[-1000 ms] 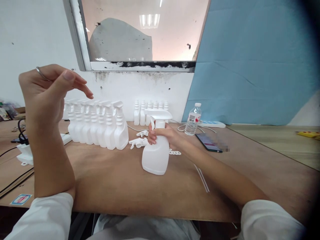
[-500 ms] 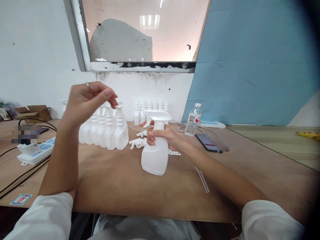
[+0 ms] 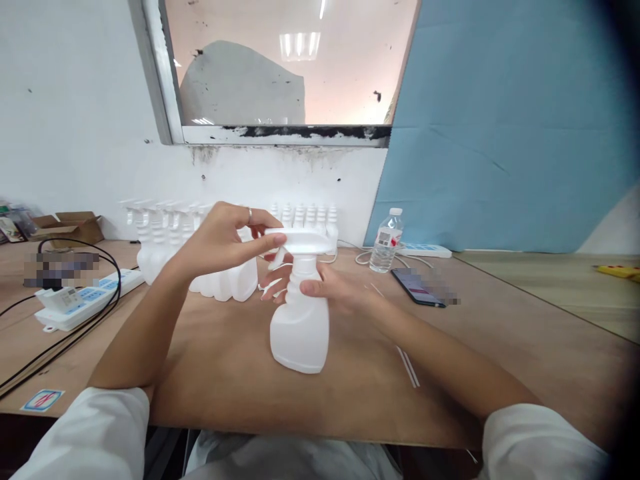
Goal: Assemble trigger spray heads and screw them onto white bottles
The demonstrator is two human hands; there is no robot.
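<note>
A white spray bottle (image 3: 301, 333) stands near the middle of the brown table, its trigger head (image 3: 300, 241) on top. My left hand (image 3: 230, 237) comes from the left, with thumb and fingers pinching the nozzle end of the head. At the bottle's neck is my right hand (image 3: 330, 288), its thumb in front and its fingers behind, spread toward the left. Behind my left hand stands a group of white spray bottles (image 3: 245, 277) with heads on, partly hidden. Loose white trigger parts behind my right hand are mostly covered.
More white bottles (image 3: 333, 223) line the wall. A water bottle (image 3: 384, 248) and a phone (image 3: 417, 287) are at the right, with thin white tubes (image 3: 407, 367) nearer the front. Power strip (image 3: 90, 299), black cables and a cardboard box (image 3: 75, 228) are at the left.
My left hand has come down and right onto the spray head. The bottle has shifted slightly left and nearer, and my right hand's fingers have opened out behind its neck.
</note>
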